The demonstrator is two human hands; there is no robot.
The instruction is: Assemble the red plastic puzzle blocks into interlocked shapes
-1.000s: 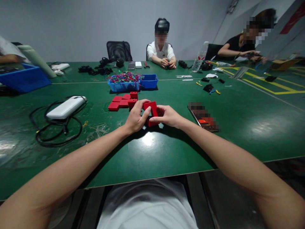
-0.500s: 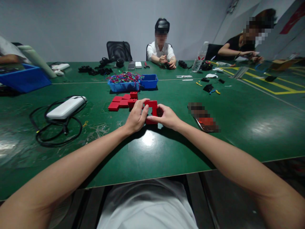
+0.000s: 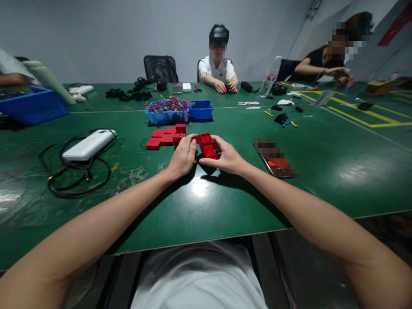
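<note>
You are holding the red part (image 3: 207, 146) above the green table (image 3: 209, 219), between your two hands. Your right hand (image 3: 229, 155) is pinching it, the thumb at its lower side and other fingers behind. Your left hand (image 3: 183, 156) is seemingly touching its upper left corner; the fingers are lying close together, but I cannot tell whether they are gripping. The part is not yet resting down, so I am judging its handling unfinished. More red blocks (image 3: 166, 139) are lying grouped beyond your left hand; whether they are finished or waiting, I cannot tell.
</note>
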